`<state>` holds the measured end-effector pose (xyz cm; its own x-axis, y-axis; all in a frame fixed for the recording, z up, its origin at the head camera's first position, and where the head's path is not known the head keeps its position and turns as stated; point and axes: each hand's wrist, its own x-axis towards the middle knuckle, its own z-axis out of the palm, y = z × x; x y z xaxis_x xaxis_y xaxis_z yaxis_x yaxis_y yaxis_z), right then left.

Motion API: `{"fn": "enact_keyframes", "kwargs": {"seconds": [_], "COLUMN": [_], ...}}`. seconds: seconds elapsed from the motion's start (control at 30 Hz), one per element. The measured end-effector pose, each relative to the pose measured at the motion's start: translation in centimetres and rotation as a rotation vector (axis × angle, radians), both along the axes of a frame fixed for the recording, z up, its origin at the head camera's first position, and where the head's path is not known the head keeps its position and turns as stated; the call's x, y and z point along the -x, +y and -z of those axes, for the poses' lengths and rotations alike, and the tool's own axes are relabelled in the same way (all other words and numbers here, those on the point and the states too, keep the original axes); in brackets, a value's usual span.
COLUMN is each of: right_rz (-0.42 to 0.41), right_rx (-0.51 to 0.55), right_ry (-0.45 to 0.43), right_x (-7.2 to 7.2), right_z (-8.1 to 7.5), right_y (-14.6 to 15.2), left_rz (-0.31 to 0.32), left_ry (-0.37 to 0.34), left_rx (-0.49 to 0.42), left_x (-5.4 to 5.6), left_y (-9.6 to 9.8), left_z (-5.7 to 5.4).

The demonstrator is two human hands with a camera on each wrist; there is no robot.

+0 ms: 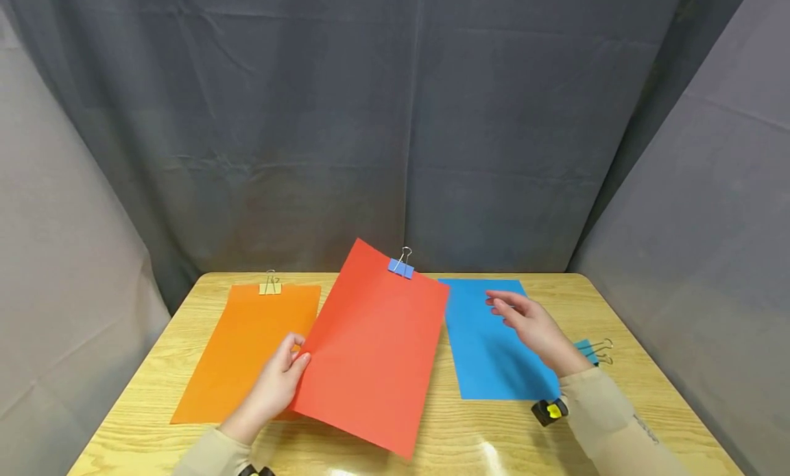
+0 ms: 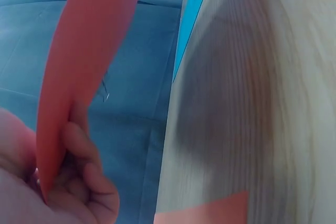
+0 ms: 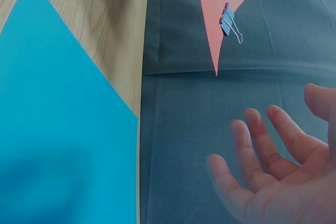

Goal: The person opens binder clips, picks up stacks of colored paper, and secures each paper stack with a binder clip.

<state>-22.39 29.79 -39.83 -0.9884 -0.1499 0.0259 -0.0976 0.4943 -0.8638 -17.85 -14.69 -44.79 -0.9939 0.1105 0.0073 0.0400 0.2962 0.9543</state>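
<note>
My left hand [image 1: 279, 378] pinches the lower left edge of a red sheet of paper [image 1: 376, 352], thumb in front and fingers behind. The sheet is tilted and raised off the table. On its top edge sits a blue-violet binder clip [image 1: 401, 268] with its wire handles up, seen also in the right wrist view as a binder clip [image 3: 227, 20]. My right hand [image 1: 529, 325] hovers above a blue sheet [image 1: 487, 352], its fingers loosely spread with nothing in them. The right wrist view shows the same hand [image 3: 278, 171] apart from the red sheet.
An orange sheet [image 1: 247, 346] with a yellow binder clip [image 1: 270, 288] on its top edge lies at the left of the wooden table [image 1: 444, 435]. A teal binder clip [image 1: 589, 351] lies beyond my right wrist, partly hidden. Grey curtains [image 1: 308, 119] stand behind and at both sides.
</note>
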Motion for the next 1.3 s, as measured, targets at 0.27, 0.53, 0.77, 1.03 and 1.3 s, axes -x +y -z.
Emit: {"fn": "enact_keyframes", "kwargs": {"seconds": [0.27,0.53,0.77,1.03,1.3], "right_rz": [0.029,0.040,0.062,0.069,0.073], "right_rx": [0.016,0.040,0.028,0.028,0.034], "right_ry": [0.028,0.017,0.015,0.004,0.007], "right_x": [-0.3,-0.4,-0.4,-0.3,-0.3], "right_z": [0.5,0.5,0.9,1.2,1.3], "right_y": [1.0,1.3,1.3,1.0,1.0], "left_rz": [-0.061,-0.094,-0.122,-0.124,-0.126], "left_ry": [-0.025,-0.039,-0.063,-0.048,-0.052], "left_rx": [-0.015,-0.038,-0.049,0.024,0.058], "left_x": [-0.5,-1.2,-1.1,-1.1,-1.1], "left_y": [1.6,3.1,3.5,3.7,3.8], "left_z": [0.3,0.5,1.1,1.7,2.3]}}
